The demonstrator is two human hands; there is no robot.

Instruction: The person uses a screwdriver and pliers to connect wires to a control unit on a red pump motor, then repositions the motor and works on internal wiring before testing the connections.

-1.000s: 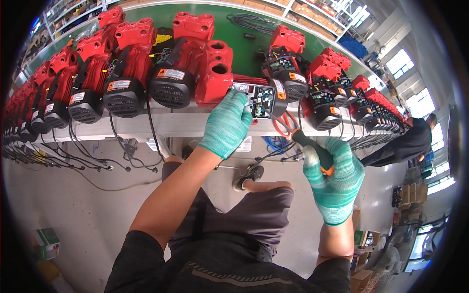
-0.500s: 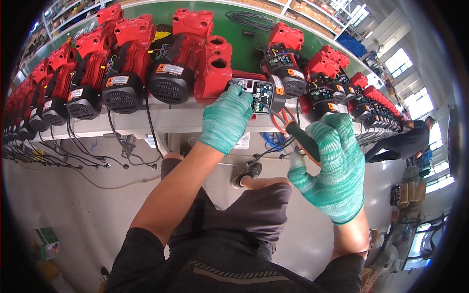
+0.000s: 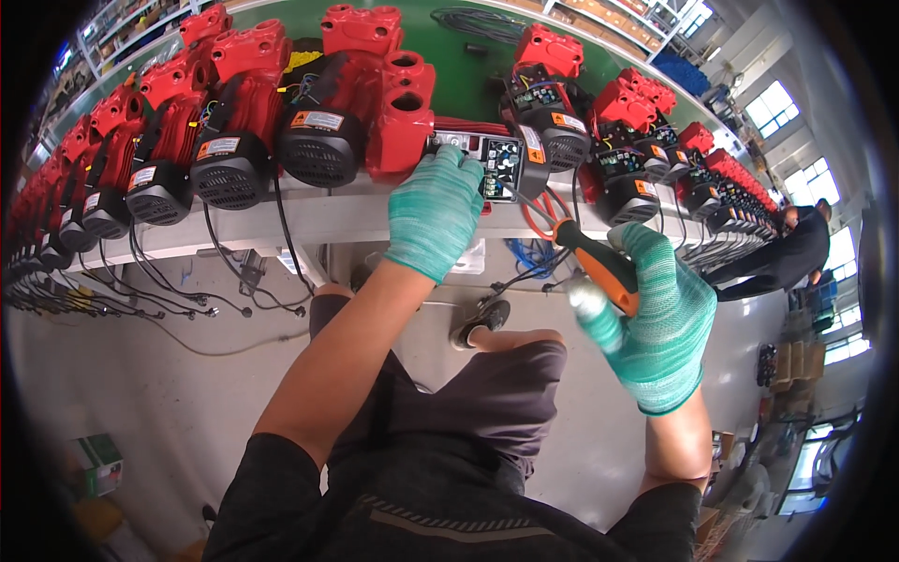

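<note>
In front of me a red pump (image 3: pixel 403 122) lies on the bench with its black control box uncovered, showing a circuit board (image 3: pixel 504 164). My left hand (image 3: pixel 435 208), in a green knit glove, rests at the left side of that box. Its fingers are bent and close together, and the fingertips are partly hidden. A screwdriver (image 3: pixel 599 267) with an orange and black handle is in my gloved right hand (image 3: pixel 660 318), fingers curled at the handle and thumb blurred. Its shaft slants up-left to the board's lower right corner. Orange-red wires (image 3: pixel 541 217) loop beside the shaft.
Similar red pumps with black motor covers (image 3: pixel 323 145) line the bench on both sides. Black power cords (image 3: pixel 211 248) hang from its front edge. Coiled grey cable (image 3: pixel 479 23) lies on the green bench top. Another person (image 3: pixel 791 248) bends over the far right end.
My right hand has shifted slightly right and down, and the screwdriver handle has turned so its orange side shows. My left hand stays at the control box.
</note>
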